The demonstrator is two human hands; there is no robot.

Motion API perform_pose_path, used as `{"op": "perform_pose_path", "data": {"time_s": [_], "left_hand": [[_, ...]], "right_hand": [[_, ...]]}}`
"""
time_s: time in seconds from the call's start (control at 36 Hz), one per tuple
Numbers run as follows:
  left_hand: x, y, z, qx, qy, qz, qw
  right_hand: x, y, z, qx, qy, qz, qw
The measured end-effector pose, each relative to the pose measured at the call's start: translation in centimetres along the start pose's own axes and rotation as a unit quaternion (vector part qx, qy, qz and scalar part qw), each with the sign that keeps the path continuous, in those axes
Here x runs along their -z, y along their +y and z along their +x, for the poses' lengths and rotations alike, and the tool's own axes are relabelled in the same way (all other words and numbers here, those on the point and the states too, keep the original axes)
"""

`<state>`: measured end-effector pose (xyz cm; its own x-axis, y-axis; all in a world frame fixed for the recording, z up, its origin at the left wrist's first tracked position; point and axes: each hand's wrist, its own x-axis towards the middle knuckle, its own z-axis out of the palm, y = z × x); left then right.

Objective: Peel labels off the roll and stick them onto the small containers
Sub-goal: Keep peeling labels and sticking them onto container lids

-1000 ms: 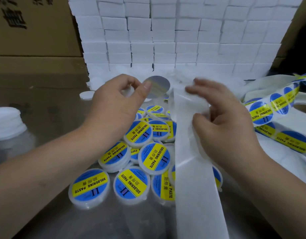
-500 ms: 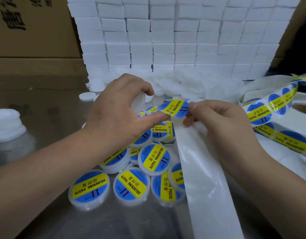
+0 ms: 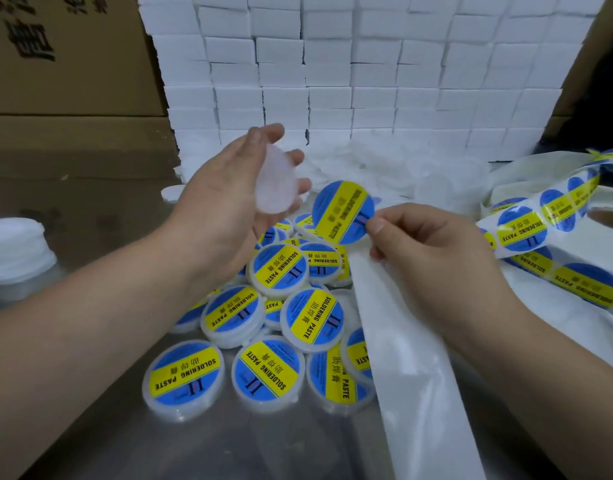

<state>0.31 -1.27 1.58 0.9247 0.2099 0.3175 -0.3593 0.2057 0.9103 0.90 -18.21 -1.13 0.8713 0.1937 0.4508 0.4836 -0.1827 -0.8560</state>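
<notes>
Blue-and-yellow label (image 3: 343,213) is peeled free, pinched by its edge in my right hand (image 3: 433,251), just beside the blank container (image 3: 275,183) my left hand (image 3: 222,199) grips. Next, I judge, it needs centring on top and pressing flat. The roll (image 3: 547,220) is cut off at right.

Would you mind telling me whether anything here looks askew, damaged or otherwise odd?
Nothing looks damaged or spilled. The labelled containers lie in a loose heap, several tilted on one another, and the label strip at right lies slack and curling. The left hand holds a bare container; the right hand pinches a peeled label.
</notes>
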Motion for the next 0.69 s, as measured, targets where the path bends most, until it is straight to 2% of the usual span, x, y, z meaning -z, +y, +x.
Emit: {"op": "perform_pose_path", "data": {"time_s": [0.11,0.36,0.5,0.69], "left_hand": [[-0.2,-0.4,-0.6,0.027,-0.056,-0.016,0.998],[-0.4,-0.8,-1.2,0.125,-0.138,-0.106,0.977],[-0.6,-1.0,-1.3,0.123,-0.172,-0.090,0.973],[-0.8,-1.5,-1.7,0.084,-0.175,-0.056,0.979]], "right_hand": [[-0.3,0.1,-0.2,0.012,-0.059,0.013,0.998],[-0.1,0.1,-0.2,0.003,-0.055,0.021,0.998],[-0.2,0.0,-0.4,0.009,-0.048,0.001,0.999],[-0.2,0.0,-0.3,0.004,-0.041,0.000,0.999]]}}
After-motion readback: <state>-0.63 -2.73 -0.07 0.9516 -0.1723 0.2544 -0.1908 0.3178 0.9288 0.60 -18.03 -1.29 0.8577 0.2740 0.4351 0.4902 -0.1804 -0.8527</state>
